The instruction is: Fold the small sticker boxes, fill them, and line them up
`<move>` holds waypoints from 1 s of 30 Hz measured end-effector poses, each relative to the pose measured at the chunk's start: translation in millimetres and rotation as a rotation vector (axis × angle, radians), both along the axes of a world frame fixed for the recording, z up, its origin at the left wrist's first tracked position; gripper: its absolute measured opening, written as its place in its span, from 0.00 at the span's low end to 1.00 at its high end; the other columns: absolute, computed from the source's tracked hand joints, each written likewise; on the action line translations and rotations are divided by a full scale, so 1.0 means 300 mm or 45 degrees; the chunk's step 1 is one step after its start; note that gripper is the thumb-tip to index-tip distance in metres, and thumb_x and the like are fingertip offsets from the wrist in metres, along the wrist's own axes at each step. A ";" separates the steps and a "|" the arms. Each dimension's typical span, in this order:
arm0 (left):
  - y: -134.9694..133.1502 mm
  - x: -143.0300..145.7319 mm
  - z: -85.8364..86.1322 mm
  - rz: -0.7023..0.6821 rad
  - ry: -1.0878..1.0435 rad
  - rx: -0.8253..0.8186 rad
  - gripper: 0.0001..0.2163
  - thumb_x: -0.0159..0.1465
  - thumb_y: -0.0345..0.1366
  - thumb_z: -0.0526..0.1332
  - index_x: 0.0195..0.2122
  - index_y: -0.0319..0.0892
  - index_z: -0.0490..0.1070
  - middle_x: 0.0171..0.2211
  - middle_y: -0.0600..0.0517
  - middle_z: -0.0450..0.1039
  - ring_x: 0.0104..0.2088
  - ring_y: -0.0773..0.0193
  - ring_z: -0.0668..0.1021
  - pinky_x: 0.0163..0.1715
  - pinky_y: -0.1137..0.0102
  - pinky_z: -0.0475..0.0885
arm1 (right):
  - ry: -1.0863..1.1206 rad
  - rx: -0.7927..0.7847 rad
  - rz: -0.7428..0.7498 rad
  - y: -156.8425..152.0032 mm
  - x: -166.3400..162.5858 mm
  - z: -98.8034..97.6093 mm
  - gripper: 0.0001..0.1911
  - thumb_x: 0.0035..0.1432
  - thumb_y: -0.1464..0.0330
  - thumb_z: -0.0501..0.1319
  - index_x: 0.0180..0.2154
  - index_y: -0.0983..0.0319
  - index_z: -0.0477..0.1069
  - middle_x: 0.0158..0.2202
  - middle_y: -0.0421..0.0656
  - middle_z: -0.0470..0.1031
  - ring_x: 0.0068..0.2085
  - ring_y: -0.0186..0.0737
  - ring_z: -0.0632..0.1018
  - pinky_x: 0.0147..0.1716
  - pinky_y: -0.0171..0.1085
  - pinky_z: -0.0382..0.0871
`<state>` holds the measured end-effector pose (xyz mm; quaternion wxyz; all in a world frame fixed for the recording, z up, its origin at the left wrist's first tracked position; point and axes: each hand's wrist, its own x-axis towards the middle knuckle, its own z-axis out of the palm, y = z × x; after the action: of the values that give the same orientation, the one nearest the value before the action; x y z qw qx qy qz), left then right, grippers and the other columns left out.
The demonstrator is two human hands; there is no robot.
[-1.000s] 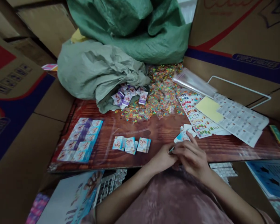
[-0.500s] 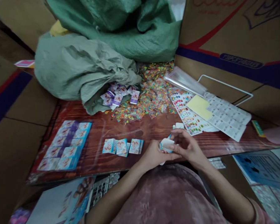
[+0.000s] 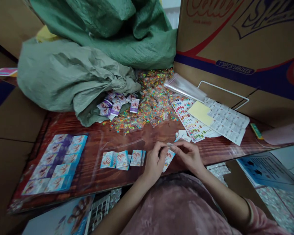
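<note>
Close to my body at the table's front edge, my left hand (image 3: pixel 155 160) and my right hand (image 3: pixel 188 156) meet around a small blue-and-white printed box (image 3: pixel 169 159). Fingers of both hands pinch its top end, where a pale flap shows. The box is tilted, its lower end toward me. Just behind my right hand lie several flat white-and-blue boxes (image 3: pixel 182 135). To the left of my left hand stand short rows of small blue boxes (image 3: pixel 122 160) with a hand picture on them.
Blue and purple boxes (image 3: pixel 56 160) stand in a block at the table's left. Purple boxes (image 3: pixel 115 108) spill from a grey-green sack (image 3: pixel 71 71). Beside them lie small bags of colourful bits (image 3: pixel 154 101). Printed sheets (image 3: pixel 225 120) and a large carton (image 3: pixel 215 42) occupy the right.
My hands have brought their fingertips together at the box's top end, and more of its printed face shows. The whole view has shifted slightly.
</note>
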<state>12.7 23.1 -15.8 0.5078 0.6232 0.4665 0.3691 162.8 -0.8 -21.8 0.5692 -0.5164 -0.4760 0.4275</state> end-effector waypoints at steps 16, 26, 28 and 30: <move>0.001 0.012 0.011 0.038 0.069 -0.048 0.07 0.63 0.36 0.58 0.42 0.46 0.68 0.32 0.52 0.74 0.30 0.62 0.75 0.32 0.71 0.62 | 0.226 -0.289 0.067 0.011 0.023 0.012 0.09 0.46 0.62 0.71 0.28 0.60 0.79 0.26 0.40 0.77 0.29 0.35 0.75 0.33 0.36 0.70; 0.022 0.016 -0.016 0.037 0.231 -0.036 0.08 0.66 0.36 0.52 0.38 0.47 0.71 0.26 0.54 0.72 0.27 0.62 0.74 0.30 0.73 0.62 | -0.702 0.116 0.088 -0.027 0.084 -0.025 0.15 0.65 0.61 0.54 0.45 0.60 0.75 0.37 0.46 0.73 0.39 0.41 0.75 0.40 0.41 0.70; 0.036 0.017 -0.042 0.119 0.414 -0.018 0.07 0.66 0.35 0.52 0.39 0.46 0.70 0.26 0.53 0.72 0.27 0.60 0.75 0.30 0.72 0.61 | -1.060 0.037 -0.195 -0.021 0.107 -0.055 0.19 0.63 0.57 0.56 0.47 0.63 0.74 0.40 0.50 0.72 0.43 0.48 0.73 0.44 0.47 0.69; 0.048 0.017 -0.058 0.137 0.633 0.054 0.08 0.66 0.34 0.52 0.42 0.45 0.69 0.30 0.50 0.73 0.30 0.58 0.76 0.31 0.70 0.62 | -1.380 -0.085 -0.318 -0.016 0.122 -0.077 0.24 0.59 0.53 0.59 0.47 0.65 0.73 0.42 0.54 0.71 0.45 0.54 0.71 0.44 0.52 0.68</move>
<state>17.7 37.4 -33.1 0.3440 0.6796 0.6017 0.2405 199.3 -5.4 -45.0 0.2724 -0.7327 -0.6221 0.0449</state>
